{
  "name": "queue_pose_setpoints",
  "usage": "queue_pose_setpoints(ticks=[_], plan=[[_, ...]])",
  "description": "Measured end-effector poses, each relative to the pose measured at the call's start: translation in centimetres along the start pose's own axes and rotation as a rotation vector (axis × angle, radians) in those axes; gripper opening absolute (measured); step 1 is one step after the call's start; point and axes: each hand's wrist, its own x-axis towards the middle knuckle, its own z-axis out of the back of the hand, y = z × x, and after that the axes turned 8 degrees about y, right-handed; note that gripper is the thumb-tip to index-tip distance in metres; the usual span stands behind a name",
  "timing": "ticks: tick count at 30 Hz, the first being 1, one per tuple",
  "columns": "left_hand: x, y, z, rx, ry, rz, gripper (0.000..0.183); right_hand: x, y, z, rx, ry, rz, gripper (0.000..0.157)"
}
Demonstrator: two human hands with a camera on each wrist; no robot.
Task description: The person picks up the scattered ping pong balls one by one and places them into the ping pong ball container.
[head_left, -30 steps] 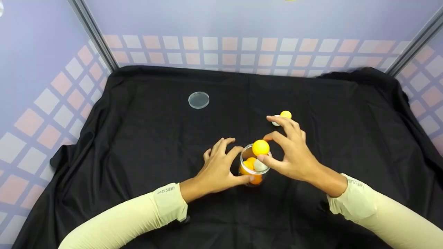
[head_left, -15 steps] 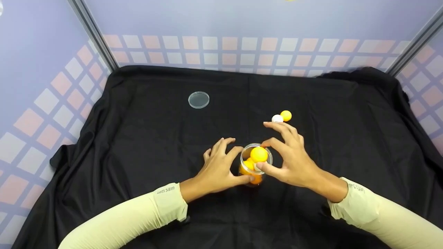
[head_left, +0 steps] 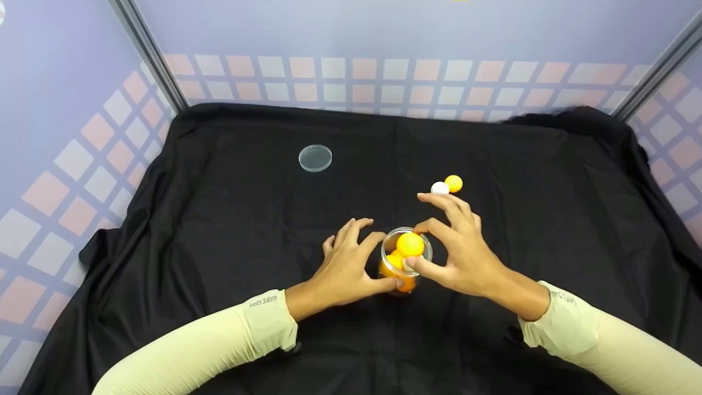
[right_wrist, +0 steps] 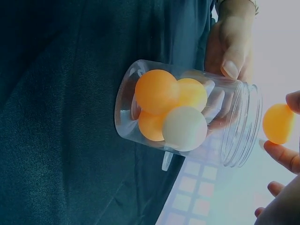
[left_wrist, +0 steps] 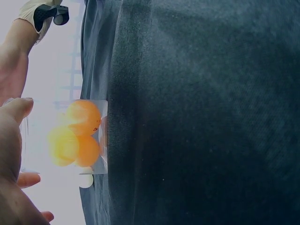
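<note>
Orange ball pinched in right hand, just above upright jar, head view lower centre; left hand clamped on jar.

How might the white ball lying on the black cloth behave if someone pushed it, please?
The white ball would probably roll readily, being round, though the creased black cloth might slow it. Pushed toward the yellow ball right beside it, it would likely set that one moving too.
</note>
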Motion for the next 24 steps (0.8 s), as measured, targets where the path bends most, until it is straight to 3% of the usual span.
queue_pose_setpoints(ticks=[24], plan=[[0.06,-0.01,0.04,0.002,0.009,0.007,0.076,-0.15,-0.05,0.03,-0.014,0.018,-0.023,0.034]])
